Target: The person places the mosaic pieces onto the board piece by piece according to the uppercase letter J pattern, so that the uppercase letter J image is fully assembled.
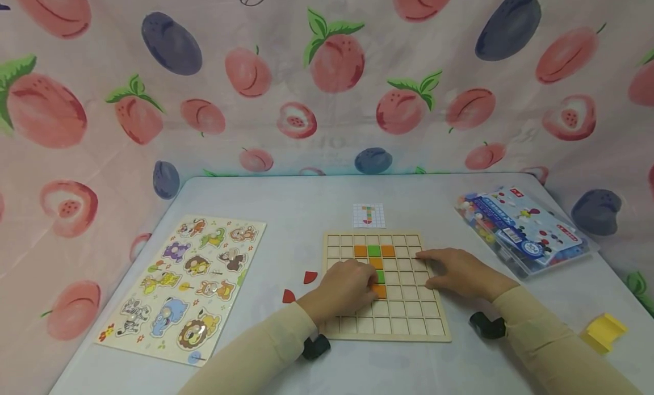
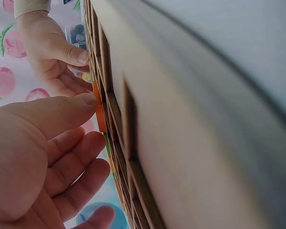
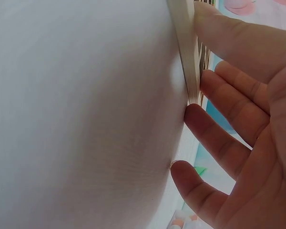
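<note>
A wooden grid board (image 1: 416, 327) lies on the table. Orange and green square tiles form a row of three, with an orange, a green (image 1: 380, 276) and an orange tile (image 1: 379, 291) running down from its middle. My left hand (image 1: 339, 287) reaches over the board's left half. Its thumb touches an orange tile (image 2: 100, 117) in the left wrist view, with the other fingers loosely bent beside the grid. At the board's right edge rests my right hand (image 1: 460, 273), its fingers spread and thumb on the rim (image 3: 185, 38).
Two red quarter-round pieces (image 1: 310, 277) lie left of the board. Behind it is a small pattern card (image 1: 377, 215). An animal puzzle board (image 1: 240, 293) lies at the left. To the right stand a clear plastic box (image 1: 531, 230) of colourful pieces and a yellow piece (image 1: 604, 331).
</note>
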Demonstrator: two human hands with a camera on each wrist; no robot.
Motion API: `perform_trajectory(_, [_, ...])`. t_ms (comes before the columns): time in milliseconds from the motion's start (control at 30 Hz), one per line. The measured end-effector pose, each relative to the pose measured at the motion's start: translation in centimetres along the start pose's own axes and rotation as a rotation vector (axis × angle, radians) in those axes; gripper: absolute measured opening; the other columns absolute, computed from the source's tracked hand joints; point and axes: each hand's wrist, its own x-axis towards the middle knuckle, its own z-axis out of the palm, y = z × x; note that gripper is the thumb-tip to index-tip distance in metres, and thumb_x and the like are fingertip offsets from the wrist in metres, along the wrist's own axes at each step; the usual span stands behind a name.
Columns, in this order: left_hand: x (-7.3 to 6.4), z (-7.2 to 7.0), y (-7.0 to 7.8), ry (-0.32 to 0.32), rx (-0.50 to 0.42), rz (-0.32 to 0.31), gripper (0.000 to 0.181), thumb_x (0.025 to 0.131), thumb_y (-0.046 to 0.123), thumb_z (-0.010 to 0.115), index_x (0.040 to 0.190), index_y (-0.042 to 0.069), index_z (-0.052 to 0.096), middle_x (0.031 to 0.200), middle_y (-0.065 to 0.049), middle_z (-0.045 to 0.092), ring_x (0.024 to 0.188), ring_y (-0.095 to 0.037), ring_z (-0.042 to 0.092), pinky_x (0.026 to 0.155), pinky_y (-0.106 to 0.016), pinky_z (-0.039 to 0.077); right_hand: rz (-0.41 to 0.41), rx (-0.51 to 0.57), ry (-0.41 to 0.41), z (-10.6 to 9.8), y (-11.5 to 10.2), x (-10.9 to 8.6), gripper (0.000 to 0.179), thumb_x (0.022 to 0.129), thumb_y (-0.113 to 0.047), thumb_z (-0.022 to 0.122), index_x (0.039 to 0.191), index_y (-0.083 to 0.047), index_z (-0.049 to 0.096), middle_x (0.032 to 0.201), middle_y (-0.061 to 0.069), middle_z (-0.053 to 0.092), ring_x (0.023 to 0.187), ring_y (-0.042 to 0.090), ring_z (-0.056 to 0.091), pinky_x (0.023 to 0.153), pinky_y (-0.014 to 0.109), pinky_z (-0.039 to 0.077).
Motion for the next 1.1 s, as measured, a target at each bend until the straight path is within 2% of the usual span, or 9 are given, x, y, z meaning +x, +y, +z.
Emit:
perform_trajectory(267, [0.0, 0.1, -0.2, 0.006, 0.028, -0.013, 0.016, 0.087, 0.029, 0.077, 0.095, 0.015, 0.074, 0.078, 0.01, 0.064, 0.073, -0.01, 0.053, 0.072, -0.026, 0.045, 0.016, 0.011, -0.01, 0.0, -0.2, 0.0, 0.066, 0.086, -0.033, 0.079, 0.142, -0.007, 0.055, 0.143, 0.023, 0.051, 0.133, 0.047, 0.043, 0.107, 0.062, 0.033])
perform_trajectory(433, [-0.1, -0.3, -0.4, 0.013, -0.014, -0.026, 0.02, 0.086, 0.027, 0.077, 0.1, 0.013, 0.075, 0.082, 0.01, 0.065, 0.078, -0.01, 0.055, 0.074, -0.026, 0.046, 0.032, 0.009, -0.015, 0.0, -0.3, -0.1, 0.066, 0.086, -0.034, 0.079, 0.142, -0.008, 0.055, 0.143, 0.023, 0.051, 0.134, 0.047, 0.042, 0.107, 0.062, 0.033])
perform_trajectory(633, [-0.4, -1.3, -0.6, -0.015, -0.044, -0.063, 0.029, 0.088, 0.031, 0.076, 0.111, 0.013, 0.073, 0.098, 0.008, 0.07, 0.088, -0.01, 0.059, 0.078, -0.026, 0.048, 0.028, 0.007, -0.009, 0.0, -0.3, -0.1, 0.066, 0.086, -0.033, 0.079, 0.142, -0.008, 0.055, 0.143, 0.023, 0.052, 0.134, 0.047, 0.042, 0.107, 0.062, 0.033])
perform_trajectory(800, [-0.7, -2.3, -1.0, -0.045, -0.025, -0.088, 0.036, 0.088, 0.033, 0.077, 0.118, 0.014, 0.072, 0.109, 0.005, 0.071, 0.102, -0.015, 0.062, 0.086, -0.03, 0.051, 0.018, 0.005, -0.003, 0.0, -0.3, -0.1, 0.065, 0.086, -0.032, 0.079, 0.142, -0.007, 0.056, 0.142, 0.022, 0.052, 0.133, 0.046, 0.043, 0.107, 0.061, 0.034])
perform_trajectory(1100, [-2.0, -3.7, -2.7, -0.029, -0.041, -0.132, 0.043, 0.086, 0.029, 0.079, 0.124, 0.011, 0.069, 0.121, 0.0, 0.069, 0.116, -0.022, 0.061, 0.097, -0.038, 0.048, 0.018, 0.006, -0.005, 0.0, -0.5, -0.1, 0.066, 0.086, -0.032, 0.079, 0.142, -0.007, 0.056, 0.142, 0.023, 0.053, 0.133, 0.047, 0.044, 0.107, 0.062, 0.034])
